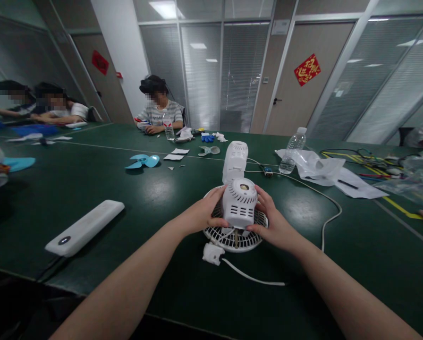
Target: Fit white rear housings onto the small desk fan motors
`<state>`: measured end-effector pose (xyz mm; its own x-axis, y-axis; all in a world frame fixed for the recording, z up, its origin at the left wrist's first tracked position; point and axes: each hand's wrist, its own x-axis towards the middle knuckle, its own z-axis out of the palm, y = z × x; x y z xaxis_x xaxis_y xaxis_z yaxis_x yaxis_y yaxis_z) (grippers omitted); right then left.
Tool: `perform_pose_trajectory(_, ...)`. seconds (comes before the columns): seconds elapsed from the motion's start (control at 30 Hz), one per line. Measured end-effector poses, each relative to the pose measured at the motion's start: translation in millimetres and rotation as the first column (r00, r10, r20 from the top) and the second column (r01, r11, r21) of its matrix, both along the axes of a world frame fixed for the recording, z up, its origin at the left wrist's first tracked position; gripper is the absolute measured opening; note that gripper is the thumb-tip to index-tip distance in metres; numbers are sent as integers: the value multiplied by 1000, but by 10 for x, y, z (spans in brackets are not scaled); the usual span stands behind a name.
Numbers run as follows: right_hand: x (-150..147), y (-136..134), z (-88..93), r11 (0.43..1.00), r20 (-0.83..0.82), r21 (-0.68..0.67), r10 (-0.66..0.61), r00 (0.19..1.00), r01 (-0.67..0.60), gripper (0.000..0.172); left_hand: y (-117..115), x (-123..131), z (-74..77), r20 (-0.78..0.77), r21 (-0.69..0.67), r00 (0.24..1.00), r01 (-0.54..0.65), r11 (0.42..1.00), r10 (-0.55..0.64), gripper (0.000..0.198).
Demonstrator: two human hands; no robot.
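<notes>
A white fan motor housing (pixel 238 212) with rows of vent slots is between my two hands. My left hand (pixel 206 210) grips its left side, the thumb along the lower edge. On the other side my right hand (pixel 273 224) holds it in the same way. Under the housing lies a round white fan grille (pixel 249 242), partly hidden by it. Just behind stands a long white vented fan part (pixel 235 158); whether the two parts are joined I cannot tell. A small white plastic piece (pixel 212 253) lies at the grille's front edge, near a white cable (pixel 254 279).
Left on the green table (pixel 155 189) are a long white device (pixel 86 228) and a blue fan blade (pixel 142 161). A plastic bottle (pixel 292 150), a clear bag (pixel 319 166) and a trailing cord (pixel 334 215) are at right. A person (pixel 158 111) sits opposite; others sit left and right.
</notes>
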<state>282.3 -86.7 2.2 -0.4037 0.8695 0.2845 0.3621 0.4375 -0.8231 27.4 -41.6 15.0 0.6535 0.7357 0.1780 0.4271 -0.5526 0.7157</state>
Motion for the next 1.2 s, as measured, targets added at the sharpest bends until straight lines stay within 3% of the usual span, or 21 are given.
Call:
perform_pose_trajectory(0.33,-11,-22,-15,998,140,56,-35,989,28,100,1,-1,-1,-25,-2,999,-23,1000,23,106)
perform_pose_trajectory(0.67,-21,6,-72,996,159,77,-47,986,35,101,-5,-11,-5,-41,-2,998,-37,999,37,111)
perform_pose_trajectory(1.2,19,-4,17,997,10,42,70,998,-70,95,-30,12,-4,-37,17,999,-16,1000,16,111)
